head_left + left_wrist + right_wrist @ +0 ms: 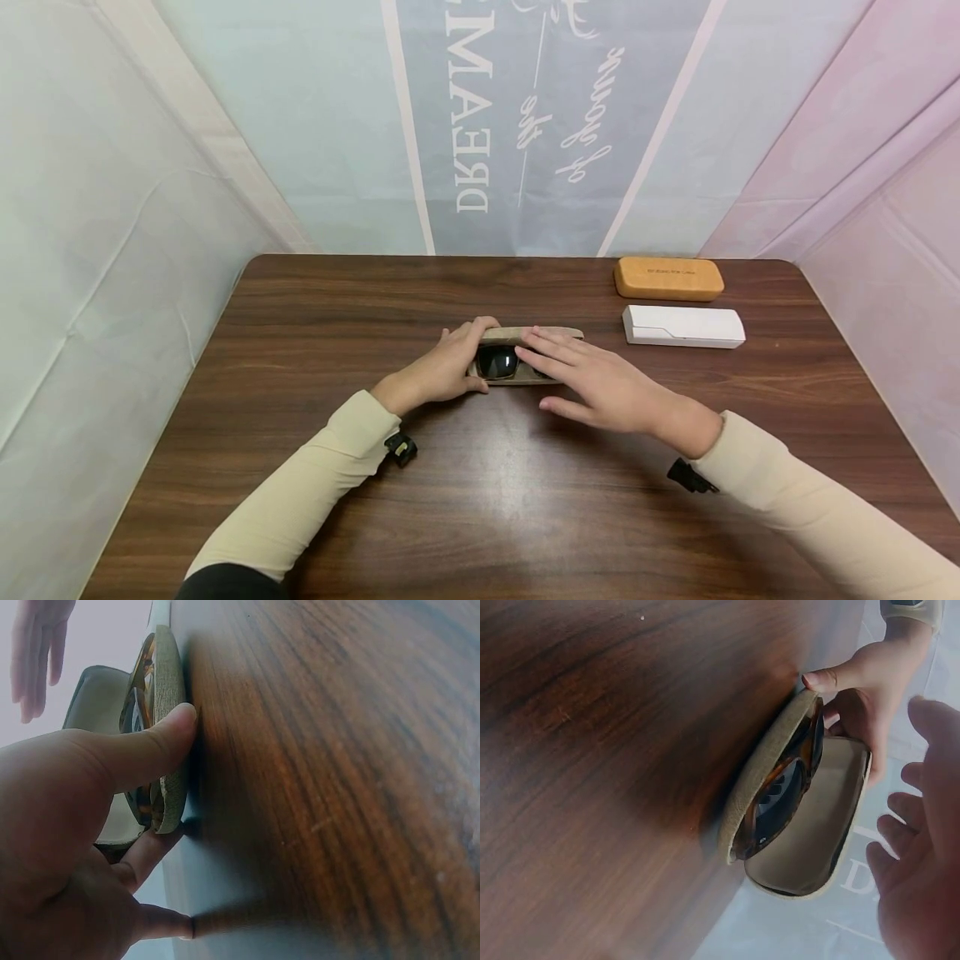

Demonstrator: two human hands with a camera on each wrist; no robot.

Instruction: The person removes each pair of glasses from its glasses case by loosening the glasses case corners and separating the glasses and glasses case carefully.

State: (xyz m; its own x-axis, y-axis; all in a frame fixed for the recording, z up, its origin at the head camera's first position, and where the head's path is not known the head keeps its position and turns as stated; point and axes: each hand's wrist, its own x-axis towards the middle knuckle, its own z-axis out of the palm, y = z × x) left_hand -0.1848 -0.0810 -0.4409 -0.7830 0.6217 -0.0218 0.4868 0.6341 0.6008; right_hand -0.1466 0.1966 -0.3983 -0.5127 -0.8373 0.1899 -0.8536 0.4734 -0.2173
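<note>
An open beige glasses case (534, 335) lies at the middle of the brown table (480, 500), with dark sunglasses (497, 361) in its lower half. My left hand (468, 357) grips the case's left end, thumb on the front edge and fingers curled behind the lid. In the left wrist view the thumb (161, 735) presses the case's rim (171, 690). My right hand (570, 375) hovers over the right part of the lid with straight fingers. The right wrist view shows the lid (810, 840) raised, the sunglasses (780, 802) inside, and the right hand (922, 862) just off the lid.
A tan closed case (669, 278) and a white closed case (683, 326) lie at the back right of the table. Pale sheet walls stand close on the left, back and right sides.
</note>
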